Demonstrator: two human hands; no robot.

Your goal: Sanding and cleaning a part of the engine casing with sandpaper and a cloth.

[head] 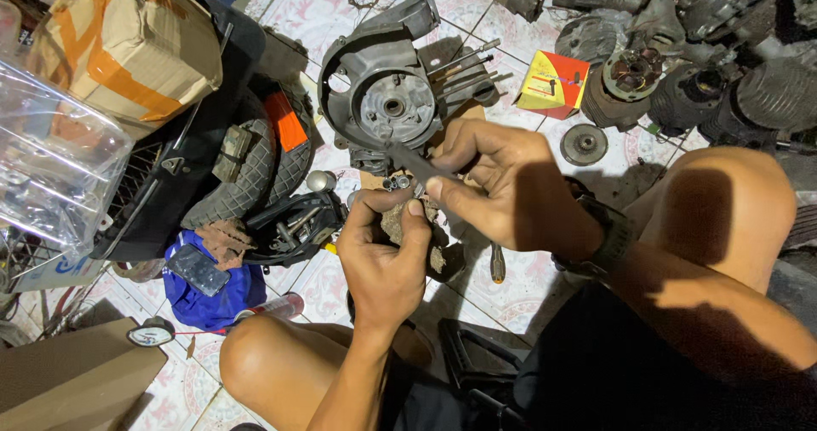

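Two hands worked close together over the tiled floor (340,5), between the person's bare knees. Left hand (385,256) was closed around a small grimy part wrapped in a brownish rag (400,222), thumb and fingers curled tight on it; small metal part (398,182) showed at the top of the grip. Right hand (502,184) pinched a slim dark metal tool (407,157) between thumb and fingers, its tip angled up and left, ending just above the small metal part. A dark watch (606,235) sat on the right wrist.

Grey engine casing (383,91) lay on the floor just beyond the hands, round opening facing up, with long studs (464,65) sticking out to its right. Red and yellow box (553,82) stood near the studs. A screwdriver (497,262) lay on the tiles under the right hand. A round metal disc (584,144) lay near the right knee.

To the left: a tyre (255,171) with an orange piece (285,120) on it, blue cloth (208,291), a round gauge (151,335), a taped cardboard box (128,44) and a clear plastic bag (51,167). Several dark engine parts (706,57) were heaped at upper right.
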